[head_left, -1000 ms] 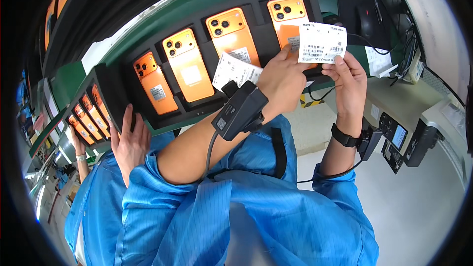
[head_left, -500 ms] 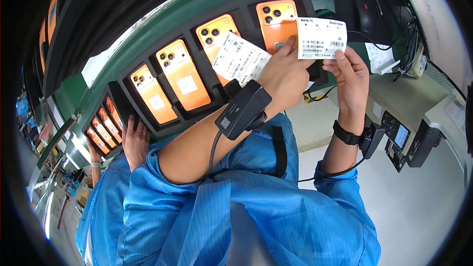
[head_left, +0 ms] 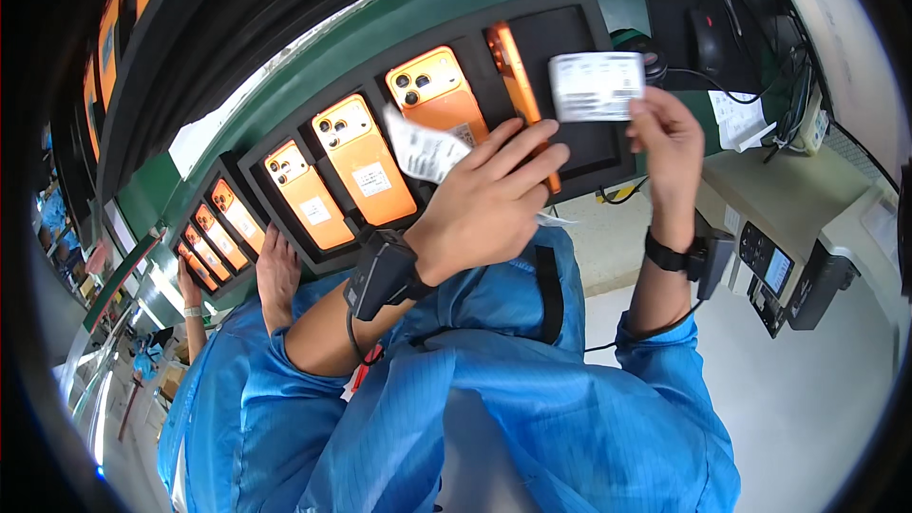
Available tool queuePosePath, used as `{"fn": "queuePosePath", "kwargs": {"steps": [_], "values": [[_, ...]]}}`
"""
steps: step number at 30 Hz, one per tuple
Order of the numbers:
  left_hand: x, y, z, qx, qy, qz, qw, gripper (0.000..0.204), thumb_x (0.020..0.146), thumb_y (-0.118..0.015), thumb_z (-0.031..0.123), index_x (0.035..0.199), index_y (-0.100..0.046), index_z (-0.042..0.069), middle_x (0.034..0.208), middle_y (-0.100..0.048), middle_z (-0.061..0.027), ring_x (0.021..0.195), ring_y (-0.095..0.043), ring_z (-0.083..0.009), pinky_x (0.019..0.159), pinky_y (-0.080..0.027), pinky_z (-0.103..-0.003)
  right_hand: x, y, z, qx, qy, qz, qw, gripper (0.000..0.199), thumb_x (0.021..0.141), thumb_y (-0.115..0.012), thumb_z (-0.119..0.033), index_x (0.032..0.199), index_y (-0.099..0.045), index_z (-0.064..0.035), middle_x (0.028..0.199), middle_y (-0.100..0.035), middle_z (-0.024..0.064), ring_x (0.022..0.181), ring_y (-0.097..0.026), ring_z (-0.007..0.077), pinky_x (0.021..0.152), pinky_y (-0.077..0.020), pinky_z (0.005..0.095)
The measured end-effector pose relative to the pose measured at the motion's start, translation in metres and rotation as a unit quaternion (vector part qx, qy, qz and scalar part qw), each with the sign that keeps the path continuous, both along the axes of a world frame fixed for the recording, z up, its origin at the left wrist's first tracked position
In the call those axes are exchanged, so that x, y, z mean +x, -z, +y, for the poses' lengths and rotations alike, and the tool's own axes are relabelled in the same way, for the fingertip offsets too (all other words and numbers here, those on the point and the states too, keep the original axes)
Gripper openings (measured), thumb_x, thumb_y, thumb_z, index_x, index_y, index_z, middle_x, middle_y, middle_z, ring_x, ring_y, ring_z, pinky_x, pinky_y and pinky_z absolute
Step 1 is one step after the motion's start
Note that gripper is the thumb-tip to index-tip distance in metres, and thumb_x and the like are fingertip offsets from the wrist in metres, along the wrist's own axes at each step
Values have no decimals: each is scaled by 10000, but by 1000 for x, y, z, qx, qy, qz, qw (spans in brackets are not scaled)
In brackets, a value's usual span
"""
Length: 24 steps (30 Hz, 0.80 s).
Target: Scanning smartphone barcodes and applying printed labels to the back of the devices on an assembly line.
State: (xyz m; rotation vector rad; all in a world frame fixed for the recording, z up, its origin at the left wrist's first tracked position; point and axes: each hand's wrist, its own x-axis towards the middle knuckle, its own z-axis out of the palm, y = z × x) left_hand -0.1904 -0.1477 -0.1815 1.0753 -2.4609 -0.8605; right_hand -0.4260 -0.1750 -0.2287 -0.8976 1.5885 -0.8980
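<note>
My left hand (head_left: 499,192) grips an orange phone (head_left: 519,76) by its lower end. The phone is turned up on its edge over the right end of a black foam tray (head_left: 594,14). A bent white label sheet (head_left: 425,149) sticks out on the left of that hand; whether its fingers hold it is hidden. Between thumb and fingers, my right hand (head_left: 670,128) pinches another white printed label sheet (head_left: 597,85), a little blurred, beside the phone. Three more orange phones lie back up in the tray: a near one (head_left: 442,85), a middle one (head_left: 364,157) and a left one (head_left: 309,195).
On the left, a co-worker's hand (head_left: 277,271) rests by a second tray with several orange phones (head_left: 237,214). A black shelf (head_left: 237,9) with more phones runs along the far left. A mouse (head_left: 705,38) and crumpled paper (head_left: 739,119) lie at the right.
My left hand has tipped the rightmost phone from lying flat onto its edge. The label sheet by it has bent and shifted left. My right hand's label has moved slightly left and down.
</note>
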Motion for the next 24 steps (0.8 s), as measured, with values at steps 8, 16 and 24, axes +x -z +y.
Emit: {"fn": "queuePosePath", "kwargs": {"steps": [8, 16, 24], "values": [[-17, 2, -1, 18, -4, 38, 999, 92, 645, -664, 93, 681, -630, 16, 1342, -512, -114, 1341, -383, -301, 1098, -341, -453, 21, -32, 7, -91, 12, 289, 953, 276, 908, -642, -116, 1176, -656, -52, 964, -695, 60, 648, -583, 88, 589, -485, 227], [2, -38, 13, 163, -159, 19, 974, 111, 763, -648, 134, 843, -638, 58, 757, -634, -142, 753, -630, -339, 687, -496, -438, 34, -90, 24, -73, -311, 76, 944, 164, 850, -673, -79, 992, -692, 0, 930, -696, 92, 803, -637, 158, 683, -482, 263], [52, -67, 15, 273, -215, 25, 937, 154, 798, -685, 156, 886, -714, 33, 790, -688, -154, 735, -662, -329, 667, -513, -395, 75, -104, 20, -117, -347, 120, 923, 99, 791, -724, -79, 881, -712, -40, 798, -685, 85, 723, -646, 202, 654, -495, 306]]}}
